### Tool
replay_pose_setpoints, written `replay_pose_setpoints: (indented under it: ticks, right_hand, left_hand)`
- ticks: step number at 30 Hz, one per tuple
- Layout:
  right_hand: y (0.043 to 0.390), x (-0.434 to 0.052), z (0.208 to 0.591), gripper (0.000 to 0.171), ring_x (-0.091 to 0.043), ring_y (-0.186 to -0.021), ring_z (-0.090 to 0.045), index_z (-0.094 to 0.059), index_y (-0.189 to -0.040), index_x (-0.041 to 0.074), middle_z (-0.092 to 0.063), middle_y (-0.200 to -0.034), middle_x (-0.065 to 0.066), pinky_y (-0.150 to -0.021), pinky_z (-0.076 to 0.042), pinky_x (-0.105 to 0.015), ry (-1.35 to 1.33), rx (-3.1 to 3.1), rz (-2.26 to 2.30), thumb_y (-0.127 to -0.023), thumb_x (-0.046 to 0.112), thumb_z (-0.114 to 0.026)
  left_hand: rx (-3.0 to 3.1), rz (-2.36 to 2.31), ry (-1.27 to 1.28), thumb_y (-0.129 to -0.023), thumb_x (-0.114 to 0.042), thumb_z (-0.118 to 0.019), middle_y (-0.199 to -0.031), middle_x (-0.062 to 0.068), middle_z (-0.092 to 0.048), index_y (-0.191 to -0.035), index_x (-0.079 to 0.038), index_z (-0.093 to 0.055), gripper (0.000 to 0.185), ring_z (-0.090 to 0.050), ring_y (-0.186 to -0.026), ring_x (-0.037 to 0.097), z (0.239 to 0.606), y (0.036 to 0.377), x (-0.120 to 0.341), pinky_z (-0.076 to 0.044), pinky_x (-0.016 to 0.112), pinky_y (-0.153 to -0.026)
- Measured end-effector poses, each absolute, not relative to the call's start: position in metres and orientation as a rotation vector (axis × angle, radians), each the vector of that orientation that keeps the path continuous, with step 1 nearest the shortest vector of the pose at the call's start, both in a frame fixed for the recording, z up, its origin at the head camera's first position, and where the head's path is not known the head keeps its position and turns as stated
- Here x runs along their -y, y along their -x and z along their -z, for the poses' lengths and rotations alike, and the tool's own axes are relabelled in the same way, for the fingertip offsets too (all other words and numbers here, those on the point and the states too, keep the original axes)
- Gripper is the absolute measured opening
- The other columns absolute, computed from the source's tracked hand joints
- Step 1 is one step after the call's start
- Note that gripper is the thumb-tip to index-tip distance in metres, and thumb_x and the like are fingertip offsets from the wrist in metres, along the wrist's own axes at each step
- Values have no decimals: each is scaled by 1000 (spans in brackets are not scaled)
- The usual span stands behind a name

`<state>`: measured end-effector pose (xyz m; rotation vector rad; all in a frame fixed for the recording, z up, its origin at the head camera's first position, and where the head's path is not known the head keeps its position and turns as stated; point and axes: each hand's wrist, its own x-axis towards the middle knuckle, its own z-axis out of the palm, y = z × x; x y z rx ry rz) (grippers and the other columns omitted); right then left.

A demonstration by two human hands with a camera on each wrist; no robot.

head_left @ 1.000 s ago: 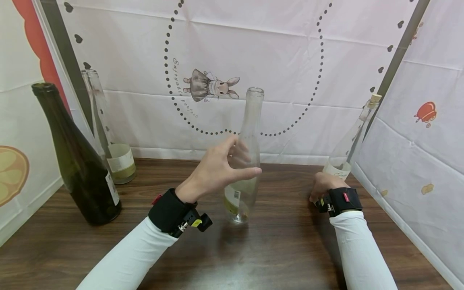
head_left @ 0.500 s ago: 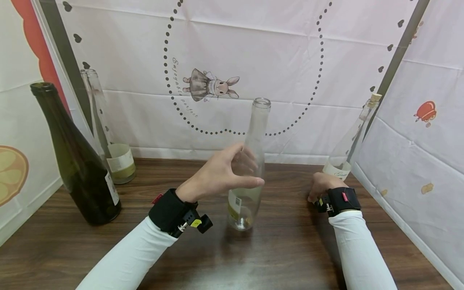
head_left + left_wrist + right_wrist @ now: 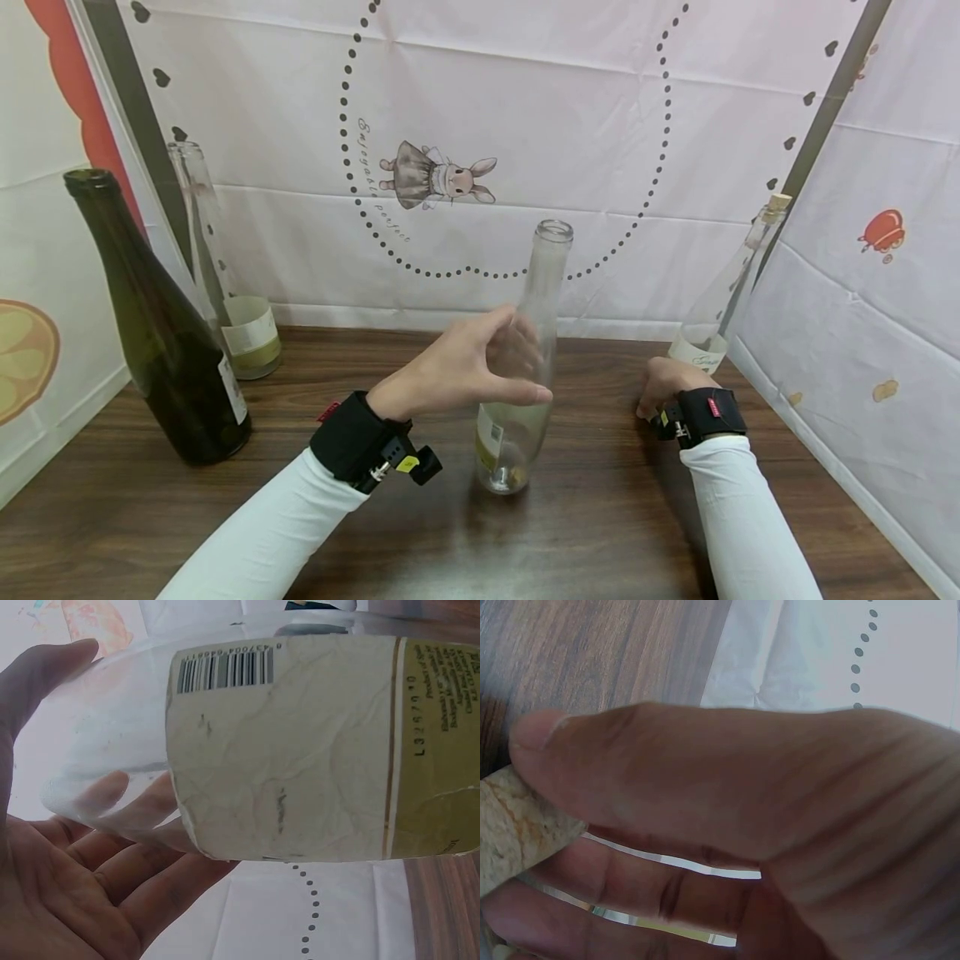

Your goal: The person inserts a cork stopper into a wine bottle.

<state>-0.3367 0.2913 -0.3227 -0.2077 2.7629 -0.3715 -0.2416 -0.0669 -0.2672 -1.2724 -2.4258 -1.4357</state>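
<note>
A clear glass bottle [image 3: 542, 333] without a stopper stands on the table near the middle. My left hand [image 3: 465, 367] curves around its upper body, fingers behind the glass and thumb in front. In the left wrist view the bottle's white and olive label [image 3: 285, 750] carries a barcode, and fingers [image 3: 154, 799] show through the glass. My right hand [image 3: 667, 385] is low on the table at the right. The right wrist view shows its thumb and fingers pinching a cork [image 3: 521, 829], partly cut off by the frame. Behind that hand stands a corked clear bottle [image 3: 723, 292].
A dark green bottle [image 3: 168, 350] stands at the left. Behind it is another clear bottle [image 3: 251, 333] with a pale label. Printed cloth walls [image 3: 585, 125] enclose the wooden table [image 3: 585, 533] at the back and sides.
The middle clear bottle has slid toward me and slightly right, together with my left hand. My right hand has stayed nearly still.
</note>
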Motion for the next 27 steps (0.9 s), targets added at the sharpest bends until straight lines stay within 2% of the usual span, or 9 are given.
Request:
replay_pose_setpoints:
  ticks: [11,27]
  right_hand:
    - [336,-292,323,16,-18,-63,-56,-69,-71,7,-63,-69,-4,-57,-46,-30,201,-2767,376,-81,4,-82]
    - [336,-290,326,16,-18,-61,-56,-70,-70,8,-62,-66,-2,-55,-45,-30,170,-2793,334,-78,7,-84]
  left_hand:
    - [2432,1402,1331,-85,-32,-91,-109,-6,-73,-119,-16,-60,48,-69,-102,12,265,242,66,-56,39,-92]
    - [2439,1413,1371,-83,-32,-94,-107,-4,-72,-117,-16,-62,49,-69,-98,15,269,241,67,-57,38,-86]
